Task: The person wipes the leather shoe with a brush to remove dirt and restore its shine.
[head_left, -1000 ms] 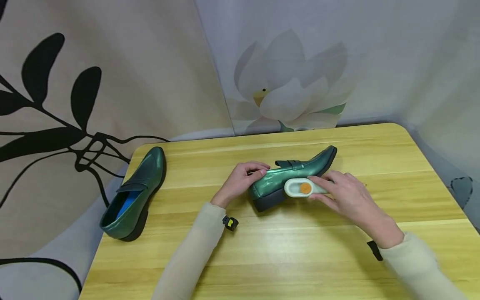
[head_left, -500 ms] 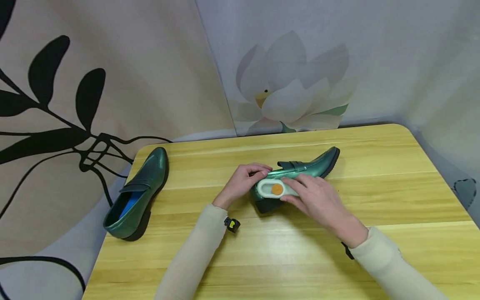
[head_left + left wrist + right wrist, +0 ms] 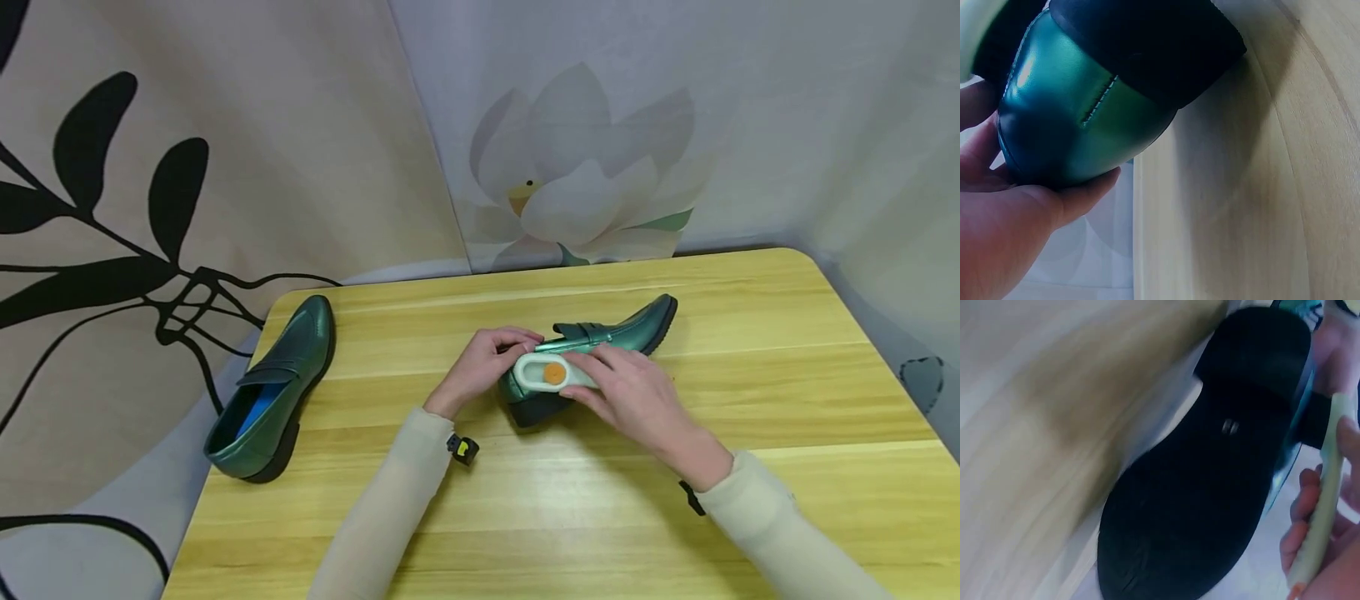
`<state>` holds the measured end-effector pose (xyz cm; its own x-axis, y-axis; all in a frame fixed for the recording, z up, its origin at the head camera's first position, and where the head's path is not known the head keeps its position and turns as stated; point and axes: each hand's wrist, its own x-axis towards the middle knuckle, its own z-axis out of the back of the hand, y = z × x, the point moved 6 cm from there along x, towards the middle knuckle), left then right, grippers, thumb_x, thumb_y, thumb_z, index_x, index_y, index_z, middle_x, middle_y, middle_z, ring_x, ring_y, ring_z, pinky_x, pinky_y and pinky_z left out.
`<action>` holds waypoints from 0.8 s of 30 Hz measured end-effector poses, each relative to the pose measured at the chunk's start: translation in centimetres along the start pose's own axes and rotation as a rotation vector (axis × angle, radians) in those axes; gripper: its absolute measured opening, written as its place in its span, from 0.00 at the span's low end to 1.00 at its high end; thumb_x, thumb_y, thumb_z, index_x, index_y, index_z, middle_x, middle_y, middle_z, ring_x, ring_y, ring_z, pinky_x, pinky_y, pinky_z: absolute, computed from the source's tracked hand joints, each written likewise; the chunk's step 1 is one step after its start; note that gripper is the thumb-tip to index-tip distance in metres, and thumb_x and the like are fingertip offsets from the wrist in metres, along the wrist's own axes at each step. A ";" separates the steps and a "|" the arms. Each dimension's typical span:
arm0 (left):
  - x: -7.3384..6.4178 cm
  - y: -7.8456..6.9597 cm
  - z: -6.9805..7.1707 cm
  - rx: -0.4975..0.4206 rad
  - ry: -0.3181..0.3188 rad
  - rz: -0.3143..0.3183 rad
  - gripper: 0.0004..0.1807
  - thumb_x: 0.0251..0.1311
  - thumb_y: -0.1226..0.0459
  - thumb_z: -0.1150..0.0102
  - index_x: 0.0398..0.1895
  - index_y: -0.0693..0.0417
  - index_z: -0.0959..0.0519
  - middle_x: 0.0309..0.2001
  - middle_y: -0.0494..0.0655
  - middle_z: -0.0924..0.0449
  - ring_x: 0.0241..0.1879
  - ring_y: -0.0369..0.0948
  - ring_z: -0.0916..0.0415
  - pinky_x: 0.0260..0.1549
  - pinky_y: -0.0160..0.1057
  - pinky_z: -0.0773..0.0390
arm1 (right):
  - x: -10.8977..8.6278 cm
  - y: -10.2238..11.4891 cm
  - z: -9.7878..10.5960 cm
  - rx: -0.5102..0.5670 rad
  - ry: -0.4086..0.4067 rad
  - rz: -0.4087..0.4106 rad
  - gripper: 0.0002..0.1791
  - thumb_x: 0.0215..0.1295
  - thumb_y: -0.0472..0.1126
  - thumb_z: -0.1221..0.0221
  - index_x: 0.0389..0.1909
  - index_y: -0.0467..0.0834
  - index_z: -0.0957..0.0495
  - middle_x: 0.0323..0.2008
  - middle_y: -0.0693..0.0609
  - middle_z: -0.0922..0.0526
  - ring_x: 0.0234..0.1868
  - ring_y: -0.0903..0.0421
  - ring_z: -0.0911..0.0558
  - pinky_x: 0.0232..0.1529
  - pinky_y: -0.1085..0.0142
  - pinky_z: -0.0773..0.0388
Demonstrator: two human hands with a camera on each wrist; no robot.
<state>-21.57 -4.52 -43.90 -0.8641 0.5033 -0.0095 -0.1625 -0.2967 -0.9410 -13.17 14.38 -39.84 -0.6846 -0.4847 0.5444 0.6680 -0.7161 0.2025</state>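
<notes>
A shiny green loafer (image 3: 611, 337) lies tilted on the wooden table (image 3: 570, 500), its toe pointing right. My left hand (image 3: 486, 364) grips its heel end (image 3: 1079, 119); the thumb and fingers curl round the back. My right hand (image 3: 636, 392) holds a white oval brush with an orange button (image 3: 552, 373) against the shoe's near side by the heel. The right wrist view shows the black sole (image 3: 1210, 481) and the brush's edge (image 3: 1322, 506) between my fingers. A second green loafer (image 3: 272, 392) with a blue insole lies at the table's left edge.
The table backs onto hanging fabric with a leaf print on the left and a lotus print behind. Its left edge runs under the second loafer. Bare wood lies in front of my arms and to the right.
My right hand slid the white brush leftwards along the shoe's side, from mid-shoe to the heel. The left hand kept its hold on the heel.
</notes>
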 end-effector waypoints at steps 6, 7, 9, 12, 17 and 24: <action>0.0 0.3 0.1 0.002 -0.007 0.028 0.14 0.75 0.63 0.43 0.51 0.63 0.13 0.58 0.51 0.16 0.64 0.47 0.24 0.67 0.49 0.31 | -0.7 -2.8 1.4 -0.025 -0.039 -0.155 0.28 0.69 0.58 0.35 0.59 0.42 0.18 0.38 0.47 0.19 0.29 0.51 0.22 0.25 0.56 0.24; 0.0 0.3 0.1 0.001 -0.005 0.031 0.14 0.75 0.63 0.43 0.51 0.62 0.13 0.59 0.50 0.16 0.64 0.46 0.24 0.67 0.49 0.31 | -0.8 -2.9 1.4 -0.026 -0.034 -0.159 0.28 0.69 0.58 0.35 0.59 0.42 0.18 0.38 0.46 0.19 0.29 0.51 0.22 0.26 0.57 0.24; 0.1 0.3 0.1 -0.002 -0.003 0.026 0.14 0.76 0.63 0.44 0.52 0.62 0.13 0.58 0.50 0.16 0.64 0.46 0.24 0.67 0.49 0.31 | -0.8 -2.7 1.2 -0.014 -0.022 -0.147 0.30 0.70 0.62 0.38 0.59 0.42 0.18 0.38 0.47 0.19 0.29 0.51 0.22 0.26 0.57 0.24; 0.1 0.3 -0.1 0.014 -0.001 0.012 0.14 0.76 0.62 0.43 0.52 0.62 0.13 0.58 0.51 0.16 0.64 0.47 0.24 0.67 0.49 0.31 | -0.7 -1.9 0.6 -0.007 0.011 -0.109 0.33 0.71 0.67 0.44 0.58 0.43 0.17 0.37 0.49 0.21 0.28 0.53 0.24 0.26 0.59 0.26; 0.1 0.2 -0.4 0.078 -0.005 -0.001 0.14 0.75 0.61 0.40 0.54 0.60 0.14 0.59 0.51 0.17 0.64 0.48 0.25 0.69 0.51 0.33 | -0.8 -1.3 0.3 -0.013 0.051 -0.076 0.33 0.70 0.68 0.43 0.57 0.44 0.16 0.37 0.49 0.22 0.28 0.54 0.24 0.27 0.59 0.25; -0.1 0.5 -0.2 0.044 -0.035 0.001 0.14 0.75 0.59 0.40 0.52 0.59 0.13 0.59 0.49 0.17 0.64 0.47 0.25 0.69 0.52 0.33 | -2.3 -4.3 2.4 -0.044 0.047 -0.189 0.40 0.72 0.72 0.56 0.56 0.43 0.16 0.34 0.49 0.23 0.28 0.54 0.28 0.29 0.58 0.29</action>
<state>-21.50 -4.50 -44.42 -0.8802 0.4746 0.0017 -0.1814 -0.3332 -0.9252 -13.73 19.76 -40.06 -0.8105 -0.3615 0.4610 0.5133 -0.8175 0.2613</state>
